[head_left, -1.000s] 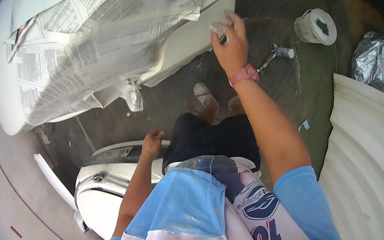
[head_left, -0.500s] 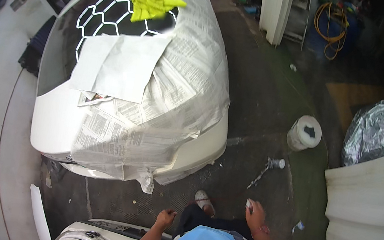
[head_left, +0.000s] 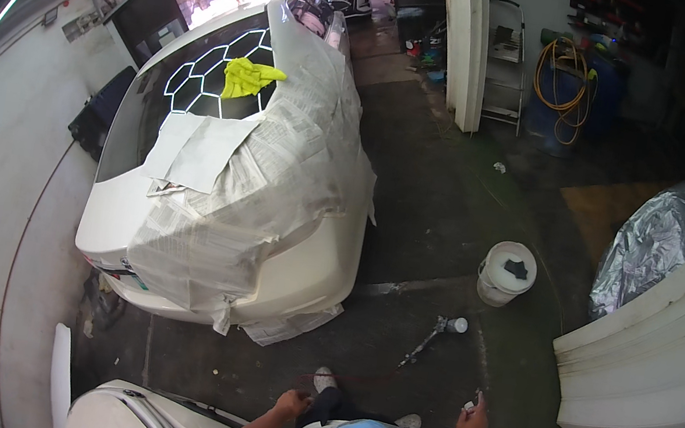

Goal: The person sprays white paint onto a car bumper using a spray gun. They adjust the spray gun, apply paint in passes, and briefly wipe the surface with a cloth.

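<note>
One small white piece [head_left: 469, 406] is sitting in the right hand [head_left: 471, 425], looking light, pinchable by its edges; left hand [head_left: 294, 403] is hanging half-curled, grip unclear.

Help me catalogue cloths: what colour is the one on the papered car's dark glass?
The cloth is bright yellow-green; the head view shows it best.

The white car [head_left: 113, 222] stands with its rear right side covered in wrinkled newspaper [head_left: 220, 205], loose ends hanging low at the back. Behind the car and to its right, a small white piece [head_left: 469, 405], its shape unclear, sits in the right hand [head_left: 471, 425].
</note>
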